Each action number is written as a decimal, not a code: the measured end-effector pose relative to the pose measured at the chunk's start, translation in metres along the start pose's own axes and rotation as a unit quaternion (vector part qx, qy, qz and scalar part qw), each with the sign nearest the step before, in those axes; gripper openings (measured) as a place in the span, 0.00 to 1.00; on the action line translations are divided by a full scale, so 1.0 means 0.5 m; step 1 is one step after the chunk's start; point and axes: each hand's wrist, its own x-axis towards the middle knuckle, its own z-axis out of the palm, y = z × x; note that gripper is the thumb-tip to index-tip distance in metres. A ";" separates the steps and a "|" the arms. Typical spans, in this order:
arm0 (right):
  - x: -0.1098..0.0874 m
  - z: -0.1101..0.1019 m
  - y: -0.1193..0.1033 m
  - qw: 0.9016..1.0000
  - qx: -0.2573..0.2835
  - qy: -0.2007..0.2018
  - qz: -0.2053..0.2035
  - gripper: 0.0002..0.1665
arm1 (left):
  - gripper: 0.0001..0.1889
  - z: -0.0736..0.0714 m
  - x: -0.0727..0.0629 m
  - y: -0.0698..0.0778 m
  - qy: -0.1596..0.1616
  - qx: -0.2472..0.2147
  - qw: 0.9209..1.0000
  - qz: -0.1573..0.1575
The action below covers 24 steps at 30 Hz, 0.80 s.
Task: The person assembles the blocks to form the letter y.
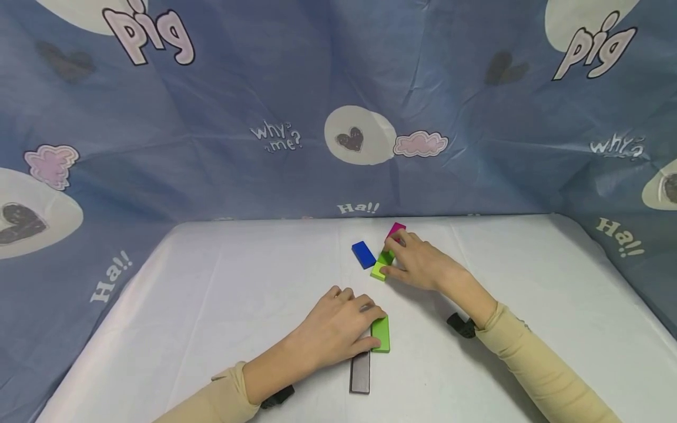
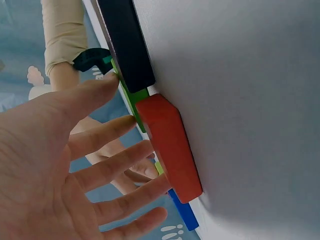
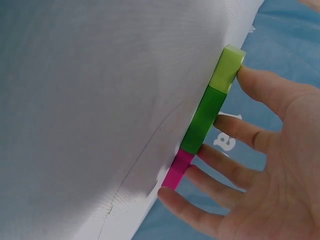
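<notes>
Green block [image 1: 382, 333]: left fingers [image 2: 102, 137] spread, touching it.

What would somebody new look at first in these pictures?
Probably the big "pig" words high on the blue cloth behind the white table. Next, mid-table, the right hand touching a row of lime, green and pink blocks, and the left hand holding a green block. In the left wrist view, a red block looms large.
</notes>
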 end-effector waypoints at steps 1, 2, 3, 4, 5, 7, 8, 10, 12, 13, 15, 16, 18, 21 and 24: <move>0.000 0.000 0.000 1.000 0.000 0.001 -0.001 0.24 | 0.22 0.000 0.000 0.001 0.001 0.001 1.000 0.002; 0.000 0.000 0.000 1.000 0.000 0.002 -0.002 0.24 | 0.22 0.001 0.001 0.001 0.001 0.002 1.000 0.003; 0.000 0.000 0.000 1.000 0.000 0.003 -0.003 0.24 | 0.23 0.001 0.001 0.001 0.002 0.003 1.000 0.004; 0.000 0.000 0.000 1.000 -0.001 0.004 -0.003 0.24 | 0.24 0.001 0.002 0.002 0.002 0.003 1.000 0.004; 0.000 0.000 0.000 1.000 -0.001 0.005 -0.004 0.24 | 0.24 0.001 0.002 0.002 0.002 0.005 1.000 0.005; 0.000 0.001 0.000 1.000 -0.001 0.006 -0.004 0.24 | 0.26 0.000 0.001 0.003 0.002 0.010 1.000 0.006; 0.000 0.001 0.000 1.000 0.000 0.006 -0.004 0.24 | 0.27 -0.001 0.001 0.003 0.000 0.011 1.000 0.007; -0.001 0.001 0.000 1.000 0.001 0.005 -0.002 0.24 | 0.29 -0.002 0.001 0.005 -0.003 0.013 1.000 0.007; -0.001 0.000 -0.001 1.000 0.003 0.003 -0.001 0.24 | 0.29 -0.003 0.001 0.005 -0.007 0.015 1.000 0.007; -0.001 0.000 -0.001 1.000 0.003 0.002 -0.001 0.24 | 0.30 -0.003 0.001 0.006 -0.009 0.014 1.000 0.006; -0.001 0.000 -0.001 1.000 0.003 0.000 -0.001 0.25 | 0.29 -0.003 0.001 0.006 -0.010 0.014 1.000 0.004; -0.001 0.001 -0.001 1.000 0.002 0.000 -0.001 0.24 | 0.29 -0.002 0.001 0.007 -0.010 0.015 1.000 0.002; -0.001 0.001 -0.002 1.000 0.002 0.000 -0.002 0.24 | 0.29 0.000 0.001 0.006 -0.007 0.018 1.000 -0.003; -0.001 0.002 -0.002 1.000 0.000 0.003 -0.003 0.24 | 0.29 0.003 0.002 0.005 0.001 0.025 1.000 -0.008; 0.000 0.002 -0.001 1.000 -0.001 0.004 -0.003 0.24 | 0.30 0.005 0.003 0.004 0.009 0.029 0.999 -0.010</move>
